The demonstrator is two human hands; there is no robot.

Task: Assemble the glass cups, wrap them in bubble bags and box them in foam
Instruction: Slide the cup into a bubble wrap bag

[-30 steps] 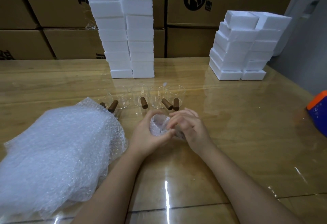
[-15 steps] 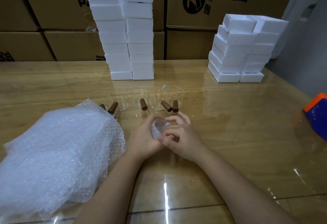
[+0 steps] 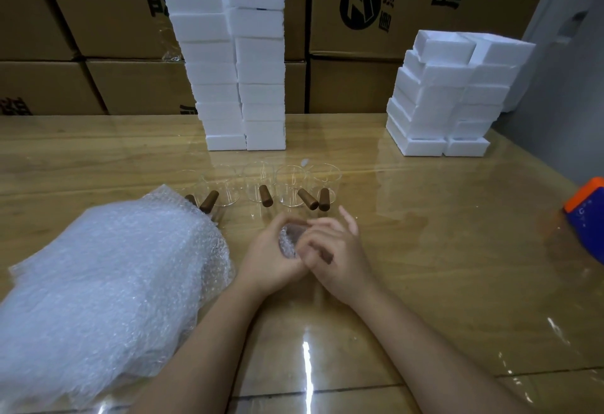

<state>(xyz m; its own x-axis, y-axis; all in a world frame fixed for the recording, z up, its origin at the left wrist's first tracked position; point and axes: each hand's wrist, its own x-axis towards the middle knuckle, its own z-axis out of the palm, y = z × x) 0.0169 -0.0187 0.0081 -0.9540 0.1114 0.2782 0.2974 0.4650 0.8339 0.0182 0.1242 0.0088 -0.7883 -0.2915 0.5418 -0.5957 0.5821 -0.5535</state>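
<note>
A glass cup wrapped in a bubble bag (image 3: 288,241) sits between my two hands, just above the table, with its brown handle showing under my right fingers. My left hand (image 3: 268,256) cups the wrapped cup from the left. My right hand (image 3: 333,250) curls over it from the right, fingers folded around the bag and handle. Behind my hands stands a row of several clear glass cups (image 3: 291,185) with brown wooden handles (image 3: 308,198). A big pile of bubble bags (image 3: 104,283) lies at the left.
A tall double stack of white foam boxes (image 3: 235,64) rises at the back centre and a lower stack (image 3: 447,96) at the back right. Cardboard cartons (image 3: 376,5) line the wall behind. A blue and orange object (image 3: 588,214) sits at the table's right edge.
My hands have kept turning the wrapped cup in place; the right fingers have folded further over the bag and the handle now shows beneath them.
</note>
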